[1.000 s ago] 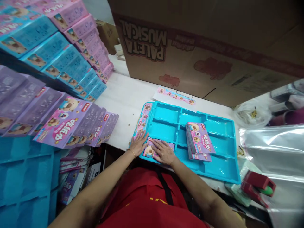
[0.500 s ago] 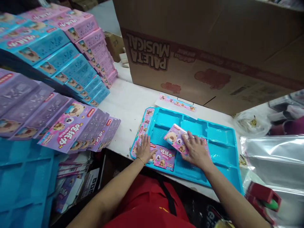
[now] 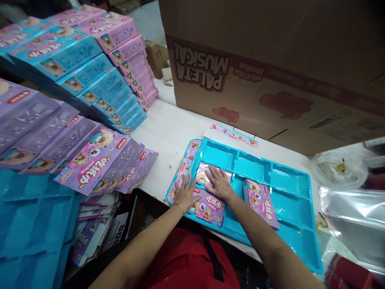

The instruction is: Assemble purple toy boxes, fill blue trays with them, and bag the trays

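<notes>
A blue plastic tray (image 3: 311, 224) with several compartments lies on the white table, a printed strip (image 3: 184, 167) along its left edge. My left hand (image 3: 185, 194) is spread flat over that edge, touching the near-left purple-pink box (image 3: 212, 206). Fingers stretched, my right hand (image 3: 219, 184) presses down on a second box (image 3: 202, 176) in the compartment behind it. To the right, a third box (image 3: 262, 202) rests at a slant across the tray's dividers, partly behind my right forearm.
Stacked purple boxes (image 3: 90, 160), blue boxes (image 3: 99, 86) and pink boxes (image 3: 132, 56) stand at left. More blue trays (image 3: 30, 224) are at lower left. A large carton (image 3: 240, 80) stands behind the tray, with a loose printed strip (image 3: 234, 134) before it. Clear plastic wrap (image 3: 355, 224) lies right.
My right hand has moved left from a box held over the tray's middle to the box in the left column. The third box now lies by itself on the tray. My left hand stays nearly put.
</notes>
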`<action>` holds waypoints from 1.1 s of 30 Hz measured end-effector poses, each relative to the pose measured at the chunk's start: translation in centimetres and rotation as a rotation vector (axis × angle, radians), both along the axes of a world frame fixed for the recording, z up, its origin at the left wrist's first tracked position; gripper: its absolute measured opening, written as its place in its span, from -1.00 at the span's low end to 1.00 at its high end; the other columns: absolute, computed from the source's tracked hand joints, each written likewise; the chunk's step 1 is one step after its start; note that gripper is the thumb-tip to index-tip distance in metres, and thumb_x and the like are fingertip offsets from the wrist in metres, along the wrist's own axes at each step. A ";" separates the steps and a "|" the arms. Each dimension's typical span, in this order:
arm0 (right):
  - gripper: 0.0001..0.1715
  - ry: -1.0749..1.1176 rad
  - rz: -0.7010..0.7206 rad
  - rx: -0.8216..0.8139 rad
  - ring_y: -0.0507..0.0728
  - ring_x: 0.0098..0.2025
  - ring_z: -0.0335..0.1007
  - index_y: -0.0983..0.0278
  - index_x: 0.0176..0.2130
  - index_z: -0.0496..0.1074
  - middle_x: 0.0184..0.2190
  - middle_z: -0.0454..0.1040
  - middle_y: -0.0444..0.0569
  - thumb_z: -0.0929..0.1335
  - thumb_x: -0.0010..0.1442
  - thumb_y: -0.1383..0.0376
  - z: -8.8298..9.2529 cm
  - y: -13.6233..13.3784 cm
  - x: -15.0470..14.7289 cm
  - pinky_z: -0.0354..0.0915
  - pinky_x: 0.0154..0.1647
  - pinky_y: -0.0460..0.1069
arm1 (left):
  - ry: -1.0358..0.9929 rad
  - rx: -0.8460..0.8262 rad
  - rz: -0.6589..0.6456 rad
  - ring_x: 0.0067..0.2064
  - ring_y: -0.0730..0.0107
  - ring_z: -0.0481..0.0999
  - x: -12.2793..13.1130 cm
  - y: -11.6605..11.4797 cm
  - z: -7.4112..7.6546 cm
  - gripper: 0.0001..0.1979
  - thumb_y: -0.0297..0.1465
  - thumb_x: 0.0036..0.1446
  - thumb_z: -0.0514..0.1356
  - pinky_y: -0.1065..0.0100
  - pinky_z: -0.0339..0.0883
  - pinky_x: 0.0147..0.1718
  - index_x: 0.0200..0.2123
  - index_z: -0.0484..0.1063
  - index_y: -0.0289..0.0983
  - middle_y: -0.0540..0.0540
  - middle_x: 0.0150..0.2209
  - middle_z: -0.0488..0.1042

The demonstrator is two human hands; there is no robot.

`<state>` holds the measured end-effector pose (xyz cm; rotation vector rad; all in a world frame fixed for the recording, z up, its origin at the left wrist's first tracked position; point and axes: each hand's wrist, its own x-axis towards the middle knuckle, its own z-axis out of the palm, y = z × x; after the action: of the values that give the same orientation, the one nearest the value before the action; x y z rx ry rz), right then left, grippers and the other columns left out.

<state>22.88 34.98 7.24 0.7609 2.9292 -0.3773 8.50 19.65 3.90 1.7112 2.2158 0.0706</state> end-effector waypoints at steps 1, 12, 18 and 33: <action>-0.27 0.015 -0.003 -0.024 0.26 0.28 -0.26 0.20 0.23 0.03 0.29 -0.16 0.06 0.20 0.16 -0.02 -0.1 -0.2 -0.4 -0.23 0.19 0.25 | 0.001 -0.007 0.001 0.30 -0.02 -0.41 -0.1 -0.1 0.1 -0.19 -0.06 0.07 0.08 -0.31 -0.28 0.10 0.27 -0.26 -0.13 -0.17 0.32 -0.35; 0.03 -0.222 -1.021 -0.054 0.57 0.10 0.07 0.14 0.29 -0.23 0.26 -0.10 0.21 0.18 0.00 -0.21 3.6 -5.2 18.0 0.15 -0.19 0.44 | -0.011 0.126 0.067 0.30 -0.06 -0.31 0.8 4.6 2.3 -0.34 -0.08 0.16 -0.06 -0.24 -0.28 0.13 0.25 -0.05 -0.28 -0.28 0.31 -0.23; -0.10 -0.043 -0.364 0.132 0.39 0.22 -0.14 0.09 0.28 -0.23 0.31 -0.21 -0.07 0.22 0.07 0.01 9.4 -0.8 13.7 0.06 0.05 0.28 | 0.019 0.120 -0.035 0.31 0.02 -0.26 0.1 4.0 1.1 -0.36 -0.14 0.13 0.03 -0.19 -0.40 0.17 0.24 -0.03 -0.18 -0.18 0.31 -0.21; -0.14 -0.116 0.331 0.051 0.45 0.19 -0.16 0.11 0.24 0.01 0.28 -0.06 -0.02 0.27 -0.03 0.11 5.5 12.3 5.3 -0.06 0.03 0.33 | -0.066 0.112 -0.071 0.30 0.00 -0.19 -1.0 1.3 0.9 -0.34 -0.18 0.10 0.09 -0.32 -0.44 0.11 0.24 -0.06 -0.10 -0.18 0.31 -0.20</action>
<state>28.21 47.27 12.73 0.2811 2.8902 -0.2212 7.45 20.96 4.84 1.8168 2.1384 0.2342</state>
